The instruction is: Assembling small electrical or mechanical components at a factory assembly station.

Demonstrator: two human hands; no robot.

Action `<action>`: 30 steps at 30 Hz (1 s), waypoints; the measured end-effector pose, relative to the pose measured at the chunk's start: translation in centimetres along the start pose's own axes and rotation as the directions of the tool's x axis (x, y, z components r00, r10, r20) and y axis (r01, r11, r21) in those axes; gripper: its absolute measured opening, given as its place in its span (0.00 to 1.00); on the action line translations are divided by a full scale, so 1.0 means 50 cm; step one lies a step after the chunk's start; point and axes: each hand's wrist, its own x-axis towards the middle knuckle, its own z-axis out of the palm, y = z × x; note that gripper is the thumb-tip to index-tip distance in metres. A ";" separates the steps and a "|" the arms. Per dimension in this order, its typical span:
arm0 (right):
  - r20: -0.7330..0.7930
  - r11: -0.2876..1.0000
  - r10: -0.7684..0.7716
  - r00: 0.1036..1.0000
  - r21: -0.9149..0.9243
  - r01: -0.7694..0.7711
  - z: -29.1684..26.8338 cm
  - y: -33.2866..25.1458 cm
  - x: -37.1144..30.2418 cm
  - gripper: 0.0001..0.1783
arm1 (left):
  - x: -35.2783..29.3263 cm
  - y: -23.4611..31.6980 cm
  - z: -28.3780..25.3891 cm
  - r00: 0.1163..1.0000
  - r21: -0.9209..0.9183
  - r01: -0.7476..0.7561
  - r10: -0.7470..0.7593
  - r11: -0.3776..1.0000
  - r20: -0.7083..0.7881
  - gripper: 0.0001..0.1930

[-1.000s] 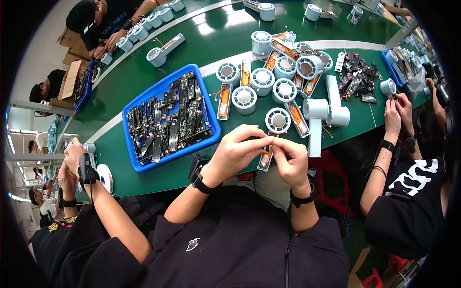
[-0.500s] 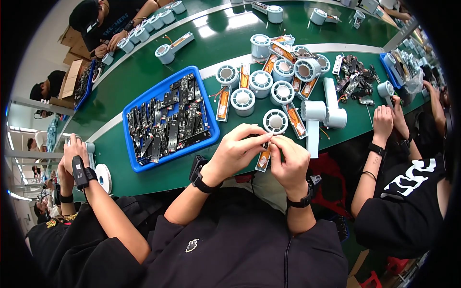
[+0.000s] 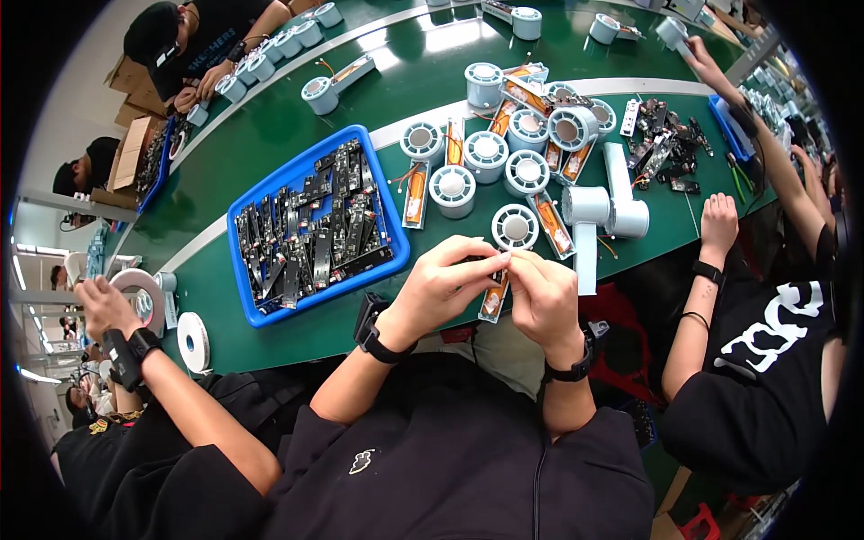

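Observation:
My left hand (image 3: 443, 286) is closed in a pinch on a small dark part (image 3: 474, 259), mostly covered by the fingers. My right hand (image 3: 545, 301) meets it fingertip to fingertip; its thumb and fingers are pinched together, and what lies between them is hidden. Just beyond and below the fingers is a pale blue handheld fan body (image 3: 515, 227) with a round slotted head. Its open handle (image 3: 491, 302), showing orange inside, appears between my hands. Close by, several similar fan bodies (image 3: 452, 187) lie heaped, some with orange cells and wires in their handles.
Left of my hands, a blue tray (image 3: 402, 241) holds many black circuit boards (image 3: 321, 243). More boards (image 3: 666, 148) are piled at the right. Two closed fan bodies (image 3: 587, 205) lie beyond my right hand. Co-workers' arms (image 3: 202, 409) (image 3: 697, 310) flank me; a white tape roll (image 3: 193, 342) stands at left.
My hands stay nearly in place, still pinched together. The right co-worker has lifted a fan body away toward the far side. The left co-worker's hand has shifted left, uncovering a large roll.

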 end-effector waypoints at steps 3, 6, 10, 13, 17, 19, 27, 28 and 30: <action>0.006 0.999 -0.022 1.000 -0.049 0.023 -0.008 -0.005 0.005 0.11 | -0.003 -0.008 0.004 1.000 0.013 -0.022 0.023 1.000 -0.016 0.24; 0.070 0.994 -0.072 0.995 -0.080 0.077 -0.025 -0.007 0.010 0.11 | -0.002 -0.005 0.005 0.999 0.017 -0.039 0.039 0.999 -0.014 0.23; 0.069 0.998 -0.062 0.996 0.012 0.062 -0.013 -0.004 0.002 0.10 | -0.003 -0.002 0.001 0.997 0.060 -0.062 0.064 0.996 -0.036 0.23; -0.053 0.994 0.019 0.998 0.105 -0.013 0.012 -0.024 -0.008 0.10 | -0.006 0.002 0.010 0.994 0.109 -0.077 0.085 0.991 -0.075 0.21; -0.075 0.956 0.164 0.984 0.258 -0.140 0.034 -0.028 -0.025 0.09 | -0.009 0.005 0.019 0.984 0.187 -0.102 0.127 0.977 -0.126 0.18; -0.054 0.932 0.216 0.975 0.308 -0.189 0.036 -0.030 -0.031 0.08 | -0.013 0.007 0.018 0.981 0.221 -0.119 0.149 0.968 -0.122 0.18; -0.246 0.666 0.680 0.690 0.601 -0.442 0.054 -0.048 -0.056 0.13 | -0.016 0.031 0.000 0.990 0.440 -0.040 0.096 0.897 -0.106 0.24; -0.182 0.673 0.674 0.716 0.551 -0.493 0.055 -0.043 -0.050 0.13 | -0.017 0.031 0.001 0.990 0.437 -0.044 0.098 0.898 -0.103 0.24; -0.046 0.684 0.665 0.746 0.438 -0.583 0.055 -0.033 -0.044 0.13 | -0.022 0.026 0.005 0.996 0.349 -0.019 0.047 0.937 -0.071 0.24</action>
